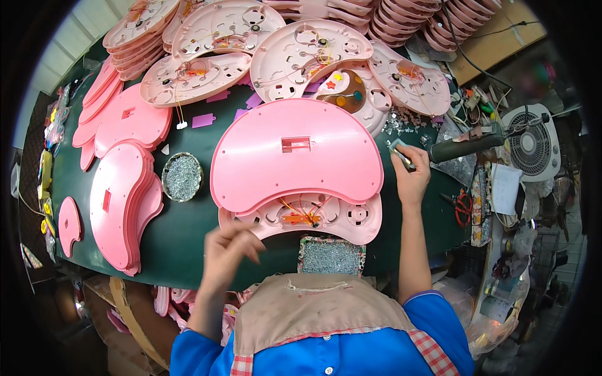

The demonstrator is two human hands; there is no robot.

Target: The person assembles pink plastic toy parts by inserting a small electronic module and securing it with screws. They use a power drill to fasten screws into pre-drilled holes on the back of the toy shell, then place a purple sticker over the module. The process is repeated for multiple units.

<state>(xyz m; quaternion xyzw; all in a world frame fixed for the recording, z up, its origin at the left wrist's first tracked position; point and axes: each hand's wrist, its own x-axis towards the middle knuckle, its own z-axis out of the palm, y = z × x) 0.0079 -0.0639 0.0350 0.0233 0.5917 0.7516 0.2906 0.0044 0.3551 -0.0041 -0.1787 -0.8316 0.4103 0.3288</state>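
Two bare hands at a green bench w/ pink kidney-shaped toy shells.

Right hand (411, 172) is out at the right edge of the flat pink cover plate (295, 156), fingers pinched on a small silvery-grey object (399, 152), too small to tell what exactly. Left hand (227, 250) is raised near the body, blurred, fingers curled loosely; can't tell if it holds anything. Cover plate lies centre of bench, on top of an open pink base shell (313, 219) w/ orange and yellow wiring showing at its near edge. Round tin of screws (182, 177) sits just left of the plate; a square tray of screws (331, 255) is near the person's chest. Stack of pink plates (122, 203) at left, wired shells (301, 56) at back, electric screwdriver (467, 145) and small fan (532, 143) at right.
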